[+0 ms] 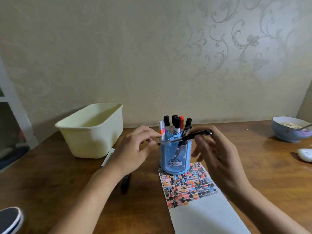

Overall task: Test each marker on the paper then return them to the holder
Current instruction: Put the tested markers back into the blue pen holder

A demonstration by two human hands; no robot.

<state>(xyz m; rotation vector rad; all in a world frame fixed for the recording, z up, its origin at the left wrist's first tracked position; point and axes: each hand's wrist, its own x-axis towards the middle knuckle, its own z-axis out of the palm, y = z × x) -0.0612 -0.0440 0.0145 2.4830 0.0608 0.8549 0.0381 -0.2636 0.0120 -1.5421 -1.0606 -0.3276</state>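
Note:
A blue round holder (175,159) with a cat face stands on the far end of the paper (202,215) and holds several markers (175,125) upright. My right hand (217,154) pinches a thin black pen (185,137) that lies level across the front of the holder's rim. My left hand (135,149) hovers just left of the holder, its fingertips at the pen's left tip; whether they hold it is unclear. The paper's far half is covered with coloured test marks (187,184). A white marker (108,157) and a black marker (125,183) lie on the table under my left arm.
A cream plastic tub (92,130) stands at the back left of the wooden table (50,174). A blue bowl with food and a spoon (292,129) sits at the back right, with a white object (305,154) at the right edge. A dark round thing (10,220) is at the bottom left.

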